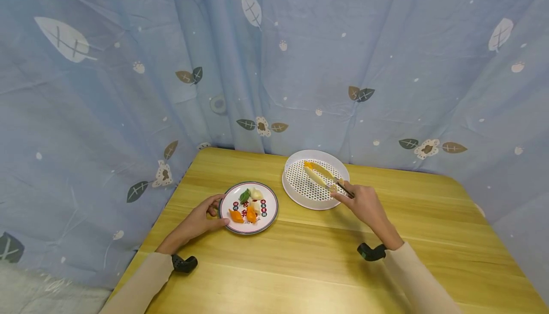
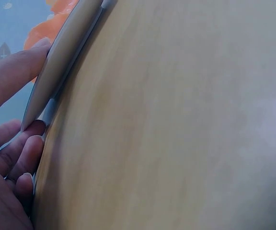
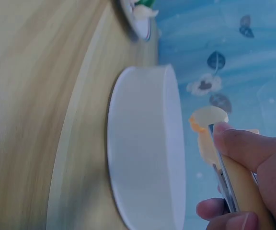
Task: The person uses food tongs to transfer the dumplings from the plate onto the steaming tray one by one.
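Left hand: my left hand is pinching the round white plate with a dark-banded rim and printed lettering, my thumb lying over the left edge and my fingers curling below it.
Right hand: my right hand is gripping cream-yellow tongs with metal parts; my thumb is pressing along one arm; their tips are standing over the tray.
Orange piece: a small bright orange piece is showing at the tong tips; I am not telling how firmly they are holding it.
Plate food: two orange dumpling-like pieces, two creamy white ones and a green one are lying on the plate.
Tray: the round white tray with a perforated floor is standing near the plate, on its right; its raised wall is hiding the floor from my right wrist view; my hand and tongs are crossing its right rim.
Surroundings: the yellow wood-grain table is carrying both dishes; a blue curtain printed with leaves and flowers is hanging just beyond the tray; beige sleeves and black wrist devices are covering parts of my arms.
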Demonstrator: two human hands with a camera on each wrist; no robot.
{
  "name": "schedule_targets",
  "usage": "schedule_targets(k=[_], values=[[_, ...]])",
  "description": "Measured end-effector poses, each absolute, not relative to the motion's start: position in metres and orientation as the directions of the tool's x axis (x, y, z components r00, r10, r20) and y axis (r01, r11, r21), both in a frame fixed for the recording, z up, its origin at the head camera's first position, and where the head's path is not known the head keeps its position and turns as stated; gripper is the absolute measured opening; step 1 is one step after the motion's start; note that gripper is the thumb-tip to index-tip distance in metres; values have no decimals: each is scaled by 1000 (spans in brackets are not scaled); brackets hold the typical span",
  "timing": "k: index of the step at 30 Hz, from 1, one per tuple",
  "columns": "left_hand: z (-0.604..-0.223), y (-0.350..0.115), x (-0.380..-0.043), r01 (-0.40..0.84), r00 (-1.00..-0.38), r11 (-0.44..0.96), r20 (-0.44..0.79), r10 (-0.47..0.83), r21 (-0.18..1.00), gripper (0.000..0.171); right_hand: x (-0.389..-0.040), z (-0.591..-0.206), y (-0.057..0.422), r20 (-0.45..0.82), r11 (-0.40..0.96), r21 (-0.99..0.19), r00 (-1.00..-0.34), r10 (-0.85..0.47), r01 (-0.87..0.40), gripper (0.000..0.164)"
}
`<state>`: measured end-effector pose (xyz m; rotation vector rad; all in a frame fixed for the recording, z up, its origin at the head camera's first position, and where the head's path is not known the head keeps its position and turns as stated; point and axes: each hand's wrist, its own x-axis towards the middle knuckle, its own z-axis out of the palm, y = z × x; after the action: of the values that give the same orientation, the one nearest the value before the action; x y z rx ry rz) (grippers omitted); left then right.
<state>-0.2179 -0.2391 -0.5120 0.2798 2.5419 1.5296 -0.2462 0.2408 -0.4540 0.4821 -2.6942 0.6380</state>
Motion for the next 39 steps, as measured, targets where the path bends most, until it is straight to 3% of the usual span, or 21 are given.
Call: schedule_targets(k=[8,21,29,34,39], values=[[-489,-234,-206,61,-966,432,-55,252,900,75,-261,-464,252,312,865,-374,-924,-222,-335,59],[-500,-235,-210,50,-970,422,-57,238,905,76,-277,-466,259,212,900,-356,-960,-183,-250,59],[-500,-233,-209,63,-971,431,-45,235,900,74,-282,-466,258,149,907,-367,-975,-164,-209,40],[-506,-237,-214,64,-969,444,-50,241,894,74,-283,-463,257,141,911,-359,-977,-162,-203,41],[-527,-245,-225,74,-970,440,-39,242,895,78,-280,-459,258,157,914,-352,-976,-153,-200,63]])
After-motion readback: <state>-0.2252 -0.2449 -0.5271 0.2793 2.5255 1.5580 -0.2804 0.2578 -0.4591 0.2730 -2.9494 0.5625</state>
